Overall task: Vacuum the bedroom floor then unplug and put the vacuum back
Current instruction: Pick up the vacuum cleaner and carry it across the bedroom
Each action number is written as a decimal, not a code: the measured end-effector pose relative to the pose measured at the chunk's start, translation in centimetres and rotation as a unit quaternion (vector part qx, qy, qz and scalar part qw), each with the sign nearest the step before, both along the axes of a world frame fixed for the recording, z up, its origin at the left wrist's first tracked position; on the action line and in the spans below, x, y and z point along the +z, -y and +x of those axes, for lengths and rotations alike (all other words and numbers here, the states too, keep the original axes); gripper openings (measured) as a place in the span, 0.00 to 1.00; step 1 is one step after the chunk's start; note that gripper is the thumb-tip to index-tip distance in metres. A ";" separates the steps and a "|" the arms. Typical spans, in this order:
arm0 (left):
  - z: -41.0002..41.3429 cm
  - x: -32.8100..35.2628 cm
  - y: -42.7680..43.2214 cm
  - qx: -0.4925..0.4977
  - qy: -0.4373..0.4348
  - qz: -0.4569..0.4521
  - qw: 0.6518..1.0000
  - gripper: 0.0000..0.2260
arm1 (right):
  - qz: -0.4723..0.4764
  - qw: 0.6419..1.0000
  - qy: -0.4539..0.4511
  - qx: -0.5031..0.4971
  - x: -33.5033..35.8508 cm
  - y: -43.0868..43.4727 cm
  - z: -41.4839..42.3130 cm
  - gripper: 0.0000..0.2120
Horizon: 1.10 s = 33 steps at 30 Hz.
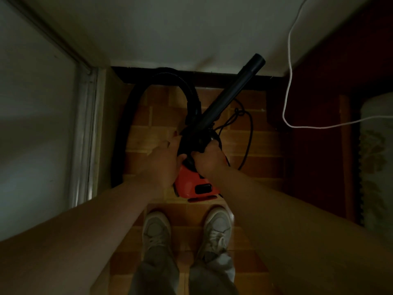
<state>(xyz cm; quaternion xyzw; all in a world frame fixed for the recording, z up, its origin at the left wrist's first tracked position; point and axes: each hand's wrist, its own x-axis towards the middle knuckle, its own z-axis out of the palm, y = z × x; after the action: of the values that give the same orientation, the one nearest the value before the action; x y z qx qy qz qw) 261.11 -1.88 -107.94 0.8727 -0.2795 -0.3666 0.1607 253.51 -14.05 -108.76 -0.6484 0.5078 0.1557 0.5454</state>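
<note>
A small red vacuum [191,185] stands on the tiled floor just in front of my shoes. Its black rigid tube [229,92] slants up to the right, and its black ribbed hose [136,107] loops from the top of the body round to the left. My left hand [164,158] lies against the left side of the black top of the vacuum, with the thumb curled on it. My right hand [209,157] grips the black handle on top. A thin black power cord [247,128] lies in loops to the right of the body.
A pale sliding door with a metal frame [85,133] stands at the left. A white wall [170,33] with a dark skirting closes the far side. A white cable [289,67] hangs at the right by dark red furniture [323,133].
</note>
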 end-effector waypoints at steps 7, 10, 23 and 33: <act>-2.9 5.3 -2.1 0.007 -0.027 -0.009 1.000 0.27 | 0.005 1.000 -0.017 0.016 6.4 -0.7 -2.0 0.27; -5.1 10.5 -3.9 -0.011 -0.032 -0.012 0.999 0.27 | 0.015 0.999 -0.029 0.034 12.1 -1.2 -3.7 0.24; -13.5 37.2 -9.8 -0.047 0.009 -0.004 0.999 0.25 | 0.004 0.996 -0.058 0.065 38.6 -7.8 -14.3 0.27; -19.9 52.7 -11.9 -0.160 0.042 -0.091 0.982 0.26 | -0.081 0.994 -0.064 -0.022 55.9 -12.8 -24.3 0.14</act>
<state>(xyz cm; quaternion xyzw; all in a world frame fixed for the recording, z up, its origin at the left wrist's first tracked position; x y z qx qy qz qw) 241.23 10.01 -55.27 0.8129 -0.4544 -0.3237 0.1670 229.19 -1.20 -52.88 -0.6676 0.5669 0.1432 0.4609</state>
